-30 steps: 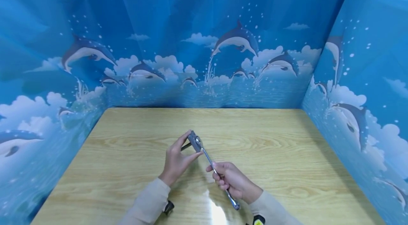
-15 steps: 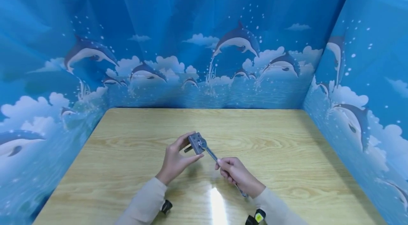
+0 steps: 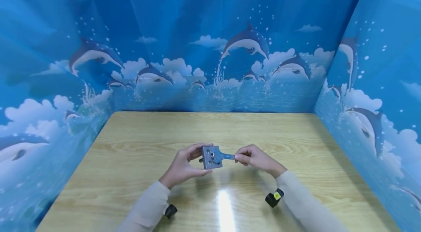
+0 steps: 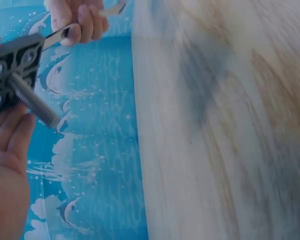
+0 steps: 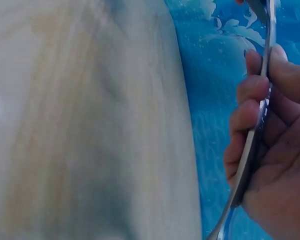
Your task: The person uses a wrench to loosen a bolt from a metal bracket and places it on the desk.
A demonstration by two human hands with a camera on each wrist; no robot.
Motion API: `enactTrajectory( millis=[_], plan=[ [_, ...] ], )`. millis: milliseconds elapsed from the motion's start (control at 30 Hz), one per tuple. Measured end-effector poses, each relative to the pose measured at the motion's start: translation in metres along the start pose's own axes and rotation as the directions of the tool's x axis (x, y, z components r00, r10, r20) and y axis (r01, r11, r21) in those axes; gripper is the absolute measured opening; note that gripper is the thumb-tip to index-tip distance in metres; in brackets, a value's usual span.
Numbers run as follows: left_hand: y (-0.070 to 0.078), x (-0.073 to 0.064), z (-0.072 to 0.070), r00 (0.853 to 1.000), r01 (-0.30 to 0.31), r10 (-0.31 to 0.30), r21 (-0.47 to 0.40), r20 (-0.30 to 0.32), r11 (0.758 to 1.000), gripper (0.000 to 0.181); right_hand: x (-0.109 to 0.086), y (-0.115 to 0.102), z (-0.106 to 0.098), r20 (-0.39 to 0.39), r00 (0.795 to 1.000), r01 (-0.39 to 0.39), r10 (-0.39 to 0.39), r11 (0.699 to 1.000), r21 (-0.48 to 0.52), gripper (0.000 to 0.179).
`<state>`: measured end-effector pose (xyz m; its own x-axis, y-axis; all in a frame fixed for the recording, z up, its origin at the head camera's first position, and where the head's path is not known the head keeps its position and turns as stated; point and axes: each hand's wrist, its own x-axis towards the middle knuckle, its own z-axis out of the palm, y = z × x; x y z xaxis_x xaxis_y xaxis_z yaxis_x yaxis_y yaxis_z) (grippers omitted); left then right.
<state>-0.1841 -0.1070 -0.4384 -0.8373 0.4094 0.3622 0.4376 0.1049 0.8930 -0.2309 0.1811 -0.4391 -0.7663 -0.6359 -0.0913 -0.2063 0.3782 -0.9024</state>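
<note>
Above the table, my left hand (image 3: 181, 166) holds a grey square plate (image 3: 206, 162) between thumb and fingers by its edges. Several holes show in its face, and a threaded bolt (image 4: 34, 101) sticks out of its back in the left wrist view. A wrench (image 3: 227, 156) has its head against the front of the plate, at the middle. Its handle runs level to the right, into the grip of my right hand (image 3: 259, 159). In the right wrist view the curled fingers and thumb wrap the wrench handle (image 5: 262, 112). The wrench head covers the bolt's front end.
A wood-grain table (image 3: 138, 129) lies under both hands. Blue dolphin-print curtains (image 3: 197, 23) stand at the back and both sides. Each wrist carries a small black camera, such as the left one (image 3: 170, 211).
My right hand has swung the wrench handle up and to the right, from slanting toward me to level. The plate has turned so its front face shows more, and shifted slightly right and down.
</note>
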Motion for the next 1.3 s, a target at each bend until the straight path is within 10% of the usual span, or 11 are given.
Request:
enactTrajectory(
  millis=[267, 700, 1000, 1300],
  plan=[
    [0.006, 0.000, 0.003, 0.981, 0.012, 0.000, -0.062, 0.194, 0.998, 0.072, 0.015, -0.023, -0.034, 0.093, 0.992, 0.100, -0.080, 0.968, -0.231, 0.015],
    [0.003, -0.002, 0.013, 0.920, 0.090, -0.075, -0.020, 0.385, 0.996, 0.071, 0.039, -0.069, -0.043, 0.371, 0.907, 0.373, -0.201, 0.792, -0.483, 0.012],
    [0.000, -0.006, 0.012, 0.912, 0.081, -0.034, -0.099, 0.408, 0.992, 0.071, 0.031, -0.058, -0.044, 0.333, 0.937, 0.256, -0.109, 0.862, -0.437, 0.013],
    [-0.010, -0.011, 0.007, 0.969, 0.120, -0.094, -0.100, 0.229, 0.988, 0.071, 0.005, -0.014, -0.055, 0.142, 0.990, 0.061, -0.017, 0.949, -0.308, 0.015]
  ],
)
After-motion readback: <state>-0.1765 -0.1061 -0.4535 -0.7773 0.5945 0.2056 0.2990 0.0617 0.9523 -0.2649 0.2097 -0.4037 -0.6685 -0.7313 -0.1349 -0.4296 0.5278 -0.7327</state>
